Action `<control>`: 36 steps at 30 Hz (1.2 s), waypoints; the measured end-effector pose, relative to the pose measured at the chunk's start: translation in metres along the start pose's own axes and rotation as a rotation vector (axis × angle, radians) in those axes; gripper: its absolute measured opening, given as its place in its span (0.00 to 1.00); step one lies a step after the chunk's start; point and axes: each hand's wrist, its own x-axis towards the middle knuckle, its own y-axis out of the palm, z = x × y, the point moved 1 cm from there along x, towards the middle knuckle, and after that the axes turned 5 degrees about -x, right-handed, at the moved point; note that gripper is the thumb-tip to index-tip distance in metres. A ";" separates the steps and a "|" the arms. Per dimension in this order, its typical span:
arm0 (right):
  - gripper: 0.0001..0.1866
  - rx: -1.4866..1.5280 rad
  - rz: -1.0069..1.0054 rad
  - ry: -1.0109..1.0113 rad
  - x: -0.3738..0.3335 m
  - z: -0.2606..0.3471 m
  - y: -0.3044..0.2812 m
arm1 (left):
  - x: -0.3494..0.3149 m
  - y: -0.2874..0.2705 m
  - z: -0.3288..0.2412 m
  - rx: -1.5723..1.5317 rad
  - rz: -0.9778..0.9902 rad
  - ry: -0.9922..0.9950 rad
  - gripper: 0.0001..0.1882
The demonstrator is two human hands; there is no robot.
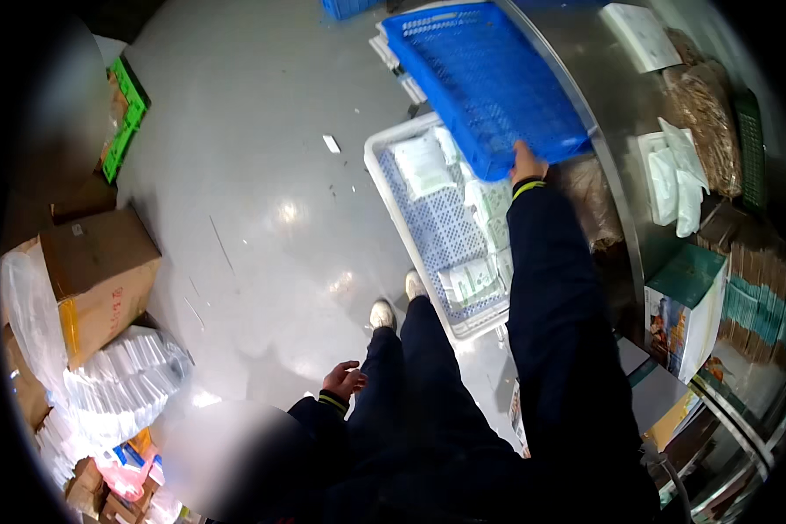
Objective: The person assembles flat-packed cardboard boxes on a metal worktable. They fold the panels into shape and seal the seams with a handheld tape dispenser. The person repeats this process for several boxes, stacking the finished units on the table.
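Note:
My right hand (527,164) is closed on the near rim of an empty blue plastic crate (489,83). The crate sits tilted and partly over a white crate (437,301). Inside the white crate, whose bottom is a perforated lattice, lie several white and pale green packets (424,164); the blue crate and my right sleeve hide some of its far and right side. My left hand (345,380) hangs low beside my leg, with its fingers loosely curled and apart and nothing seen in them.
At right, a metal-edged table (616,188) bears white packets (677,179) and a picture-printed box (686,306). Cardboard cartons (105,271), bundled white sheets (127,384) and a green crate (127,118) stand at left. Scraps (331,143) lie on the grey floor.

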 end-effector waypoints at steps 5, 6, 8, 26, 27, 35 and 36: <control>0.23 -0.166 -0.005 0.136 0.050 0.058 0.027 | 0.025 0.006 0.009 0.007 -0.037 -0.037 0.14; 0.28 -0.158 0.055 0.214 0.039 0.074 0.032 | 0.025 0.009 0.008 0.011 -0.058 -0.036 0.14; 0.37 -0.165 0.126 0.341 0.020 0.089 0.027 | 0.028 0.013 0.003 0.023 -0.070 -0.060 0.14; 0.17 -0.400 0.283 1.066 -0.206 -0.260 -0.282 | 0.079 0.011 0.010 0.259 0.018 -0.108 0.16; 0.15 -0.273 0.353 1.208 -0.226 -0.272 -0.290 | 0.079 0.007 0.014 0.226 0.025 -0.075 0.15; 0.15 -0.684 0.871 0.818 -0.348 -0.163 -0.230 | 0.054 -0.063 0.023 0.237 -0.184 -0.031 0.15; 0.15 -0.692 0.851 0.835 -0.346 -0.151 -0.223 | 0.050 -0.078 0.028 0.210 -0.212 0.000 0.14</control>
